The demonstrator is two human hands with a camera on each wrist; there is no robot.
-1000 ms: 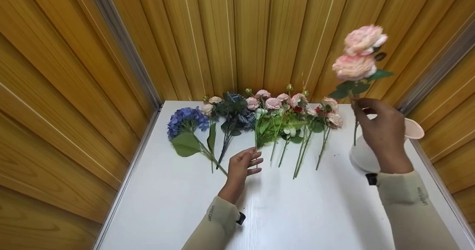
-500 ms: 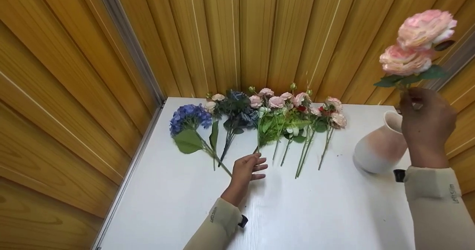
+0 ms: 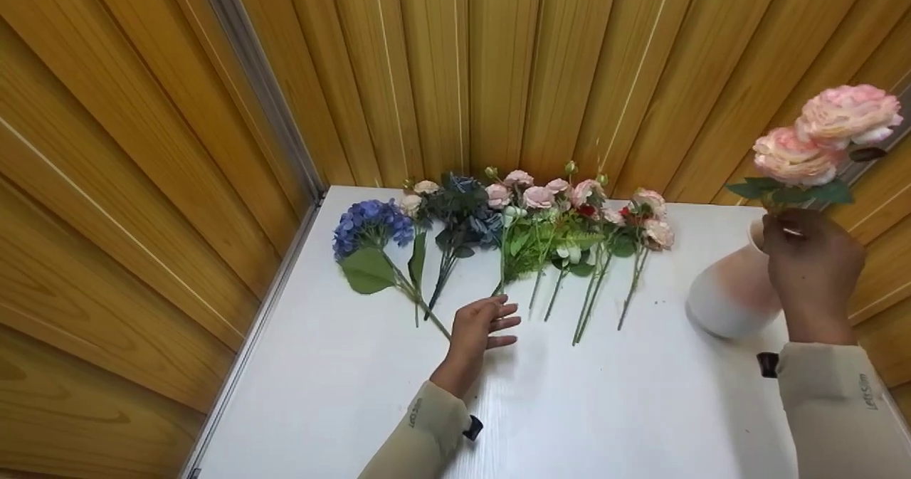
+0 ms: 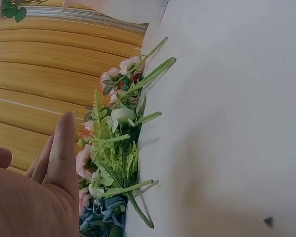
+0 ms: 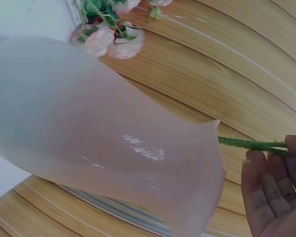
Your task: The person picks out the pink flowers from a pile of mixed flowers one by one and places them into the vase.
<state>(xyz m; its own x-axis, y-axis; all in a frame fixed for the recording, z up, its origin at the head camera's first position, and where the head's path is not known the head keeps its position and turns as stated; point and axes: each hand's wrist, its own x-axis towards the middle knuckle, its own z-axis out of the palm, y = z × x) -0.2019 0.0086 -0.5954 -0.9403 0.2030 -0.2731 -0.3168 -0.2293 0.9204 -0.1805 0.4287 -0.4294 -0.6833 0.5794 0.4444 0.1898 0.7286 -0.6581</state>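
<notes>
My right hand (image 3: 815, 280) pinches the stem of a pink artificial peony (image 3: 793, 155) with two large blooms and green leaves, held upright above the vase. In the right wrist view, the green stem (image 5: 241, 143) runs from my fingertips to the flared mouth of the pink-and-white vase (image 5: 103, 113), its lower end hidden behind the rim. The vase (image 3: 736, 297) stands at the right of the table, partly covered by my hand. My left hand (image 3: 482, 333) hovers near the lower ends of the stems with fingers extended and holds nothing; the left wrist view shows its palm (image 4: 34, 202).
A row of artificial flowers lies along the back of the white table (image 3: 605, 408): blue hydrangea (image 3: 370, 226), dark blue flowers (image 3: 459, 216), green foliage (image 3: 527, 240), and pale pink blooms (image 3: 658, 233). Wood-patterned panels (image 3: 498, 73) rise behind and at both sides.
My right hand has carried the peony rightward and up, then lowered it over the vase's mouth. The left hand has stayed nearly in place; the view has shifted slightly.
</notes>
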